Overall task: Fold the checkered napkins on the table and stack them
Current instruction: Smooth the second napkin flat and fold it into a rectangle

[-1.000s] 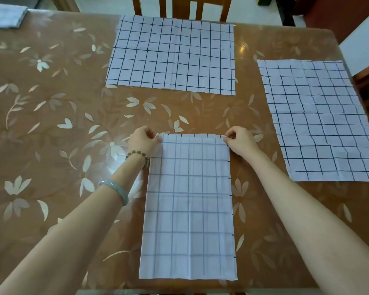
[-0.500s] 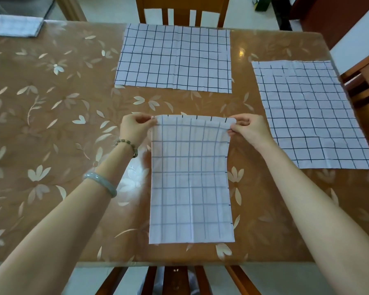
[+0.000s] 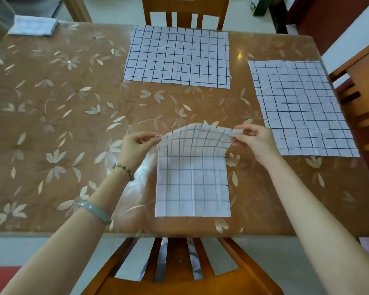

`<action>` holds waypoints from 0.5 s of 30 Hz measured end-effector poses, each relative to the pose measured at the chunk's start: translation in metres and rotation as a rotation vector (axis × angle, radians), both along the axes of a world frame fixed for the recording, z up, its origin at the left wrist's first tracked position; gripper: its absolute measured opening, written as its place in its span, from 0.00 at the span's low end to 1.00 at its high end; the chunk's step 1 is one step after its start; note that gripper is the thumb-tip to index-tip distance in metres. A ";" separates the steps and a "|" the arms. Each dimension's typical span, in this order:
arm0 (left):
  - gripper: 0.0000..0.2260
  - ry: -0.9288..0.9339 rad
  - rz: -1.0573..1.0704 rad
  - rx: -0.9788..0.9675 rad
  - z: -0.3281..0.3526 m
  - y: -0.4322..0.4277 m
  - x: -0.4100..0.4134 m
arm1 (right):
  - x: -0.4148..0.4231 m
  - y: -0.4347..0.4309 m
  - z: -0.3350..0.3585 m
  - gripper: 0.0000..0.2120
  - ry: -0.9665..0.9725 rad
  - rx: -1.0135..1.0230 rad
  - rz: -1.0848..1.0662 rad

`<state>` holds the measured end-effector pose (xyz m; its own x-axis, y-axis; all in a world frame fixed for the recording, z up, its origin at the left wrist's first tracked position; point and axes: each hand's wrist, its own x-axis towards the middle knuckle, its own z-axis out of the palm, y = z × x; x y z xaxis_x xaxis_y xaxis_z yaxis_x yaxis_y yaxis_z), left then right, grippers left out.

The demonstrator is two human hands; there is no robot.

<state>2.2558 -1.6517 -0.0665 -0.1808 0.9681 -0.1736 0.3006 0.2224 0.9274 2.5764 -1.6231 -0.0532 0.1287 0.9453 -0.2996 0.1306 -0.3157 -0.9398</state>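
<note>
Pinching the napkin's (image 3: 192,184) far corners with our left hand (image 3: 136,145) and right hand (image 3: 258,143), near half flat on the worktop (image 3: 51,124), we risk a crooked fold if one corner slips

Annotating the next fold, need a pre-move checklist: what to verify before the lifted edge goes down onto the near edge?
1. Left hand pinches far-left corner of the half-folded napkin: ok.
2. Right hand pinches far-right corner: ok.
3. Near half flat on the table: ok.
4. Lifted edge straight: not ok, bows upward mid-span.
5. Right napkin apart from it: ok.
6. Lower layers aligned: cannot tell.
</note>
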 end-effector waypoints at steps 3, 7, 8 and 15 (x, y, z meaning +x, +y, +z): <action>0.04 -0.022 0.022 -0.058 -0.004 -0.029 -0.004 | 0.001 -0.026 -0.004 0.12 0.113 -0.046 -0.037; 0.03 -0.068 0.024 -0.120 -0.012 -0.061 -0.009 | -0.001 -0.056 -0.007 0.15 0.296 -0.136 -0.144; 0.00 -0.091 0.020 -0.149 -0.011 -0.068 -0.009 | -0.001 -0.062 -0.007 0.15 0.315 -0.159 -0.172; 0.04 -0.066 -0.016 -0.281 -0.026 -0.101 -0.002 | -0.003 -0.096 -0.031 0.11 -0.022 -0.306 -0.038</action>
